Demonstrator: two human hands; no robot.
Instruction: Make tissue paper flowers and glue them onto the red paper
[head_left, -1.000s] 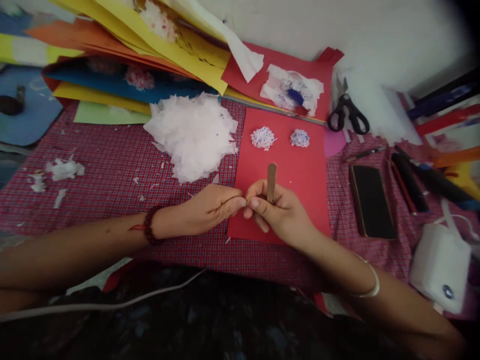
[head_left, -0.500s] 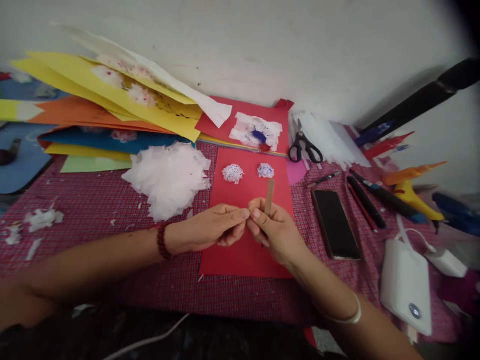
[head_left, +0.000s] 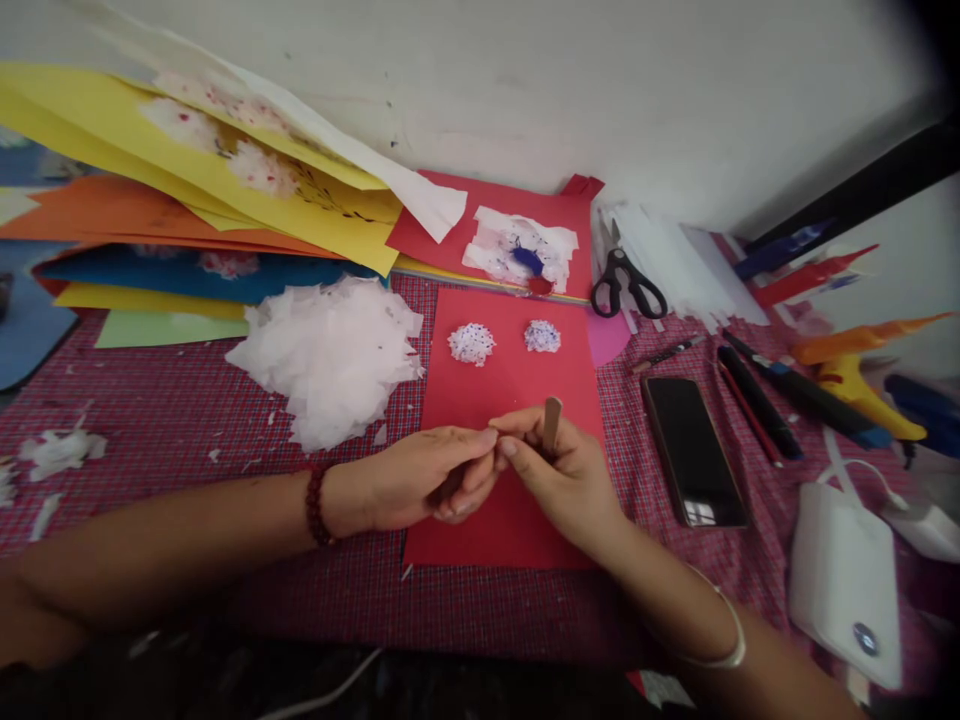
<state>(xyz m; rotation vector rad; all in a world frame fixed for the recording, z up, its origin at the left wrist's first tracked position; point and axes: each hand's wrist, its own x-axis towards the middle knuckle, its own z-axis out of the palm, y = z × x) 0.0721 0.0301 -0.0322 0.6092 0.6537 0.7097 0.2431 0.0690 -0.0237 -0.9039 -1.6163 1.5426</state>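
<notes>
My left hand (head_left: 431, 475) and my right hand (head_left: 566, 475) meet fingertip to fingertip over a red paper sheet (head_left: 517, 385). Between the fingers of my right hand stands a wooden craft stick (head_left: 552, 422), its rounded end pointing up. The left thumb and fingers are closed in a pinch; whatever lies between them is hidden or too small to see. Beyond the hands, two white puffs speckled with blue, a left one (head_left: 472, 343) and a right one (head_left: 542, 336), rest on the sheet.
Thin white paper pieces (head_left: 330, 355) lie heaped to the left, below stacked coloured papers (head_left: 315, 215). Behind the sheet is a stained white paper (head_left: 517, 245). To the right are scissors (head_left: 627, 285), a phone (head_left: 694, 450), pens (head_left: 761, 405), a yellow-orange glue gun (head_left: 859, 385) and a white power bank (head_left: 844, 580).
The view has shifted a little. My right hand has turned and the craft stick now sticks out less above the fingers. Both hands still meet at the fingertips.
</notes>
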